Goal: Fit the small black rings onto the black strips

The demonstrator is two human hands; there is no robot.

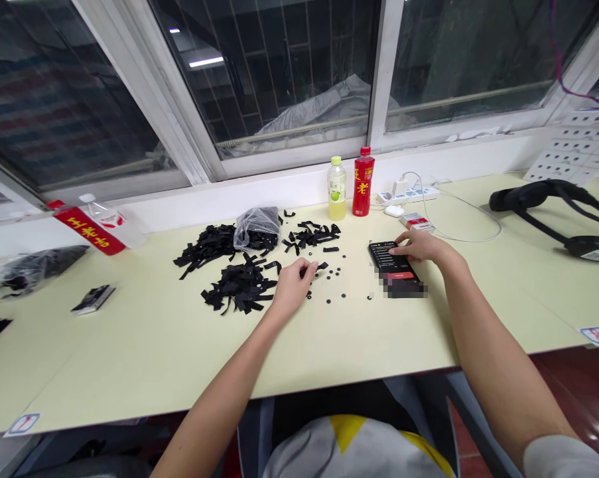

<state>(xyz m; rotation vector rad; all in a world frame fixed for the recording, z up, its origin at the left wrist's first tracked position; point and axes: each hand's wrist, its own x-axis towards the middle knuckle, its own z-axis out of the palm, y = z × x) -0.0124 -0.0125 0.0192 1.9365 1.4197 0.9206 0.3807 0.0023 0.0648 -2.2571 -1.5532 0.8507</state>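
At the bottom of the view is the person's grey top (349, 455) with yellow patches, and both bare forearms reach forward over a pale yellow desk (130, 358). The left hand (293, 287) lies palm down, its fingers (304, 273) curled and close together against a black strip (322, 266); whether they pinch it, I cannot tell. The right hand (421, 245) also lies palm down, fingers (399, 240) stretched and slightly apart on the upper part of a smartphone (389, 259). Its dark screen shows small pale lines and a red button, while its lower end is pixelated.

Small black discs (337, 279) are scattered between the hands. Just left of the left hand lies a heap of black strips (238, 287), with two more heaps (209, 247) beyond it, beside a clear plastic bag (257, 228).

Farther back, against the windowsill, stand a green-capped bottle (336, 189) of pale yellow drink and a red bottle (363, 182) marked in yellow with the characters 王老. A clear bottle (97, 222) with a red label lies on its side at the left. A white power strip (407, 194) sits right of the red bottle, below the window (274, 73).
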